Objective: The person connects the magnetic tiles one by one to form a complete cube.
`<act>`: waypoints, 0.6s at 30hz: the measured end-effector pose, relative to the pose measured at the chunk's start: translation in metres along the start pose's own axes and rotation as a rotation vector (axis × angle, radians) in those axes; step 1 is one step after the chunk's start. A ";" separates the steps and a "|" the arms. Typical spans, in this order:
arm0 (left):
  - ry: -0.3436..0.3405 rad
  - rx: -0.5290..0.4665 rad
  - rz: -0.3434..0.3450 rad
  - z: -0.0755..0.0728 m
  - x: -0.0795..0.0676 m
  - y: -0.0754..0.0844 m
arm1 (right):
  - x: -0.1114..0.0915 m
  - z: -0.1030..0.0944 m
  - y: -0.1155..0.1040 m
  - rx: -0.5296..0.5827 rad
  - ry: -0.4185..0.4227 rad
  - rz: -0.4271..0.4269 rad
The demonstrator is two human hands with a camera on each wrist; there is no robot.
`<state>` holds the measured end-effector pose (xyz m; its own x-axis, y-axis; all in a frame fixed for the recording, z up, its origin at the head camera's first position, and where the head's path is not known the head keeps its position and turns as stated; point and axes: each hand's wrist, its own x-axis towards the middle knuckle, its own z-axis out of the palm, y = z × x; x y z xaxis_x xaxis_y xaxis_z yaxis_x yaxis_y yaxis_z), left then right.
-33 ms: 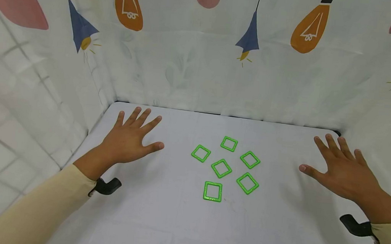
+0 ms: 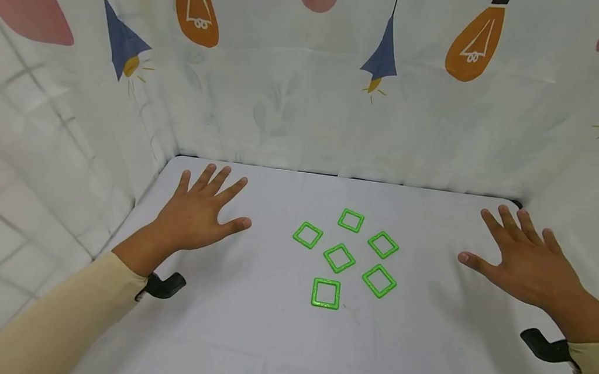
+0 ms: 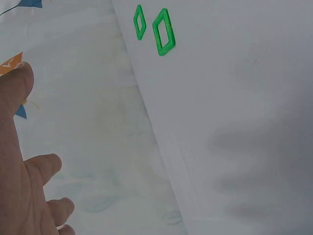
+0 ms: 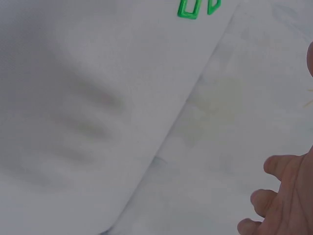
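Note:
Several green hollow square frames lie flat and apart on the white table, between the two hands. The nearest square frame [image 2: 325,306] sits squarely, while others, such as the middle square frame [image 2: 349,253] and the lower right square frame [image 2: 387,274], are turned cornerwise. My left hand [image 2: 191,219] is held over the table's left side, palm down, its fingers spread and holding nothing. Over the right side, my right hand [image 2: 530,270] is likewise spread and holds nothing. Two of the green frames [image 3: 170,27] show at the top of the left wrist view.
The white table [image 2: 256,336] ends at a back edge against a pale curtain [image 2: 295,104] printed with lamps and bulbs. More of the pale cloth hangs at the left and right. A dark strap piece [image 2: 166,287] sticks out at the left wrist, another [image 2: 545,347] at the right.

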<state>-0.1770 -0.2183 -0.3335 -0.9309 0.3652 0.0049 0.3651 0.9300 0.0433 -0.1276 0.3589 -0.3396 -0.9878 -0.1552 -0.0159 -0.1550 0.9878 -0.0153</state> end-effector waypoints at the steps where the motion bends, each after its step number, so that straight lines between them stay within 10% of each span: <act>1: -0.003 -0.003 0.002 0.000 0.000 0.001 | 0.000 0.000 0.000 0.002 -0.002 0.000; 18: -0.007 -0.127 0.116 0.027 -0.001 0.033 | 0.000 0.012 -0.003 0.066 0.000 -0.052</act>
<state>-0.1639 -0.1872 -0.3592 -0.8822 0.4708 0.0104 0.4656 0.8687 0.1689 -0.1267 0.3563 -0.3516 -0.9785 -0.2060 -0.0132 -0.2042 0.9755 -0.0820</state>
